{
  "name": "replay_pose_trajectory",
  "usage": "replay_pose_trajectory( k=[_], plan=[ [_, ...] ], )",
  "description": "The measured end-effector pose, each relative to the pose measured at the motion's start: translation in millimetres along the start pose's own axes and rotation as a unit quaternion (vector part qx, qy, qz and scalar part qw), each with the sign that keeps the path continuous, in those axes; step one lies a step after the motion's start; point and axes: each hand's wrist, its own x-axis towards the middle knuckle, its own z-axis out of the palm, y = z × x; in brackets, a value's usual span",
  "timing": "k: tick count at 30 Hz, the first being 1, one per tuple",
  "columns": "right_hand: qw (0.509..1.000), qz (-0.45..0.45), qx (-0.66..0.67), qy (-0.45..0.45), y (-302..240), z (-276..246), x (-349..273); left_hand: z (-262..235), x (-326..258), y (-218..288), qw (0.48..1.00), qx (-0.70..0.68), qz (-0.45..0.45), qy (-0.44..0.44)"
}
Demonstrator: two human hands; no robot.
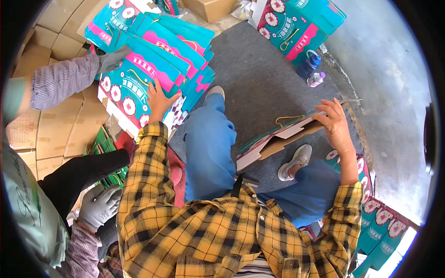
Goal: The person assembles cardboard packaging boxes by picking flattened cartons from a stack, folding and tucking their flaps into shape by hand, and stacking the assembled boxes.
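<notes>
Apparently the step in hand is taking a flat carton from the pile and shaping it. The left hand (pixel 157 99) lies flat and open on the stack of teal cartons (pixel 153 65) at far left, pressing the top one and gripping nothing. The right hand (pixel 334 125) is half closed on the far end of a folded carton (pixel 278 139), which lies across the knees over the grey mat (pixel 259 78); it shows a brown inside, a teal and pink outside and a yellow cord handle. Next the hands probably need to open this carton, which calls for both of them on it.

More teal cartons with white flower rounds and pink bands stand far right (pixel 296 23) and near right (pixel 382 227). A blue bottle (pixel 309 62) stands beside the far ones. At left, a co-worker's grey glove (pixel 97 206) rests near plain brown boxes (pixel 51 125).
</notes>
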Motion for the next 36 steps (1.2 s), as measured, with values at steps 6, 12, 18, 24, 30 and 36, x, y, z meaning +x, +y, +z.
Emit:
replay_pose_trajectory(
  k=[6, 12, 18, 24, 30, 36],
  plan=[
    [1.0, -0.004, -0.016, 0.009, -2.7, -3.3, 10.7, -18.3, -9.8, 1.1, 0.997, 0.025, 0.044, 0.059],
    [1.0, -0.01, -0.011, -0.005, -4.9, -7.2, 14.6, -14.3, -14.4, 5.8, 0.997, 0.053, 0.023, 0.05],
    [0.988, 0.058, 0.025, -0.144, -16.6, -19.9, 1.7, -13.7, -13.0, 7.5, 0.996, 0.071, 0.015, 0.058],
    [0.998, 0.013, 0.002, -0.068, -15.3, -12.2, 5.8, -10.4, -11.0, 2.9, 0.996, 0.07, 0.011, 0.063],
    [0.996, 0.018, -0.017, -0.083, 5.8, -13.3, -11.4, -7.7, -12.0, 10.2, 0.995, 0.063, 0.024, 0.069],
    [0.998, 0.048, 0.012, -0.027, 6.0, -16.4, -26.6, -9.3, -12.9, 1.0, 0.994, 0.078, 0.021, 0.075]
  ],
)
